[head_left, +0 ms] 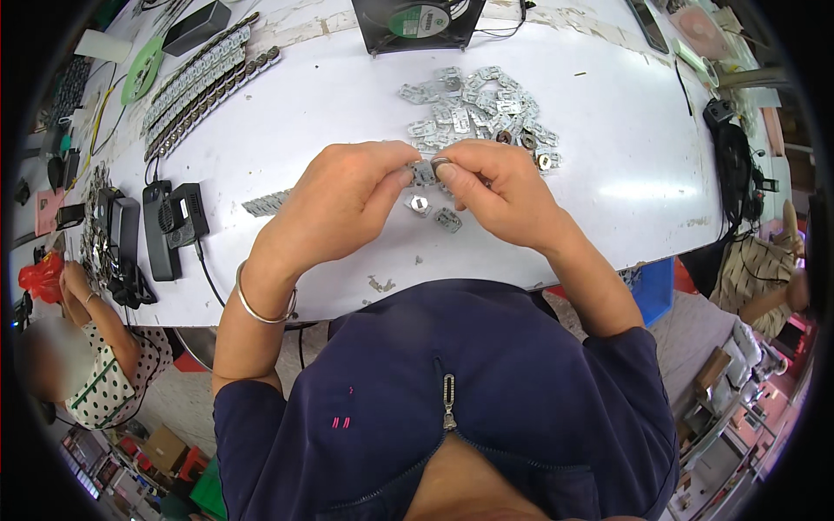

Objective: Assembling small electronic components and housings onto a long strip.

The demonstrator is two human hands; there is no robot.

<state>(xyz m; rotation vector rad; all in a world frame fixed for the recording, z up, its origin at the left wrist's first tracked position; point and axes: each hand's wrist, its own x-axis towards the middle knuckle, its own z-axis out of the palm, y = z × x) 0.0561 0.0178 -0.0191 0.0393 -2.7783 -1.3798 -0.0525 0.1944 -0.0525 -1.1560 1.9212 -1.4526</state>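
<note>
My left hand point(343, 198) and my right hand point(497, 193) meet above the white table point(330, 113), fingertips pinched together. Between them sits a small silver metal part point(424, 171), held by my left fingers, while my right fingertips grip a small dark ring point(441, 163) against it. Just below the hands lie two loose metal parts point(419, 205) on the table. Behind the hands spreads a pile of several similar silver parts and rings point(478, 108). A metal bangle circles my left wrist.
Rows of assembled parts point(204, 82) run along the far left. A black fan point(417, 22) stands at the back. Black boxes with a cable point(169, 227) sit at the left edge. Other people sit at far left point(95, 347) and far right point(764, 278).
</note>
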